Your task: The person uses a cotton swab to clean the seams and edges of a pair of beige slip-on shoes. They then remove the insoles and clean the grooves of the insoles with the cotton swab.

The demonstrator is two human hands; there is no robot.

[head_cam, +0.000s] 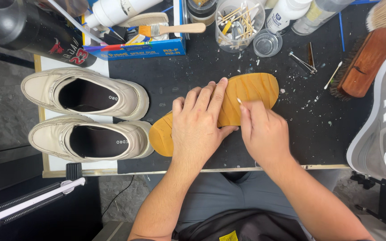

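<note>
Head view: left hand (pixel 200 126) spread flat, pinning the tan shoe sole (pixel 251 91) to the surface (pixel 193 71).
Right hand (pixel 263 130) pinches a cotton swab (pixel 239 101); the sole looks light and bendy, best held flat across its middle.

Bare forearms, no sleeves — grey trousers

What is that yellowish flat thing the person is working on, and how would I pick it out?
Start at the black work mat, right of the pair of beige shoes. The left hand presses down an orange-yellow insole, lying slantwise, while the right hand holds a cotton swab to it. It is the only flat, grooved, foot-shaped piece there.
</note>
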